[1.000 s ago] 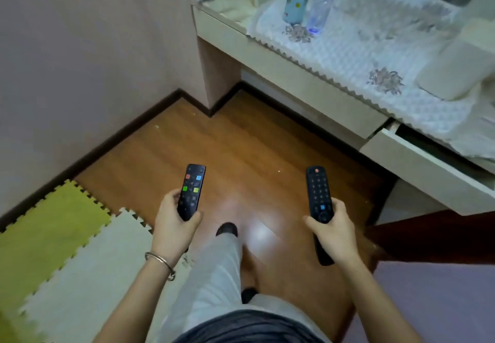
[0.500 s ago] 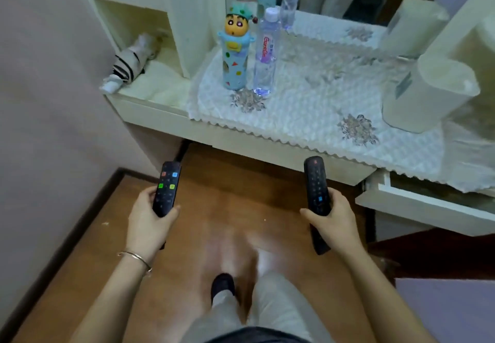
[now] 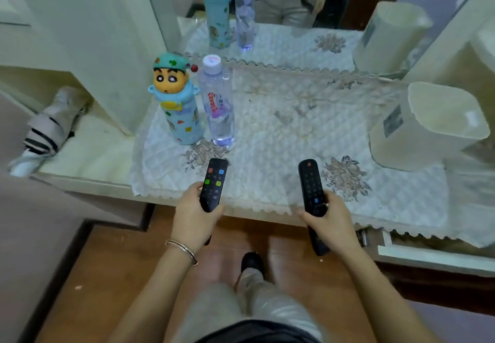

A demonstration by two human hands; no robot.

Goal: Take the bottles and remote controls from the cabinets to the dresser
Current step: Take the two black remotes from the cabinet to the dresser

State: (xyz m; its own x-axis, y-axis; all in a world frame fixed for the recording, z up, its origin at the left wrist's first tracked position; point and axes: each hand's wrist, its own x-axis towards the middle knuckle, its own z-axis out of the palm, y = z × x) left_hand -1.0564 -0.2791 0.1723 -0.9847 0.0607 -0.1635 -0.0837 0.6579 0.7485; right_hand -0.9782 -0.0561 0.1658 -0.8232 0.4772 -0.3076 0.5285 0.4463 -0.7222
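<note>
My left hand [image 3: 193, 215] grips a short black remote with coloured buttons [image 3: 213, 183], its tip over the front edge of the dresser [image 3: 88, 182]. My right hand [image 3: 330, 221] grips a longer black remote [image 3: 310, 190], also reaching over the front edge. On the dresser's white quilted cloth [image 3: 281, 133] stand a blue cartoon-character bottle [image 3: 178, 101] and, touching it on the right, a clear water bottle [image 3: 218, 101]. Both bottles sit at the cloth's left side, beyond the left remote.
A mirror [image 3: 281, 8] behind the dresser reflects the bottles and me. Two cream plastic bins [image 3: 428, 128] lie at the right. A folded striped umbrella [image 3: 51, 128] rests on the low shelf at left. A drawer [image 3: 428, 251] stands ajar at the lower right. Wooden floor below.
I have stepped up to the dresser. Both hands have moved forward and up, carrying the remotes from over the floor to over the dresser's front edge.
</note>
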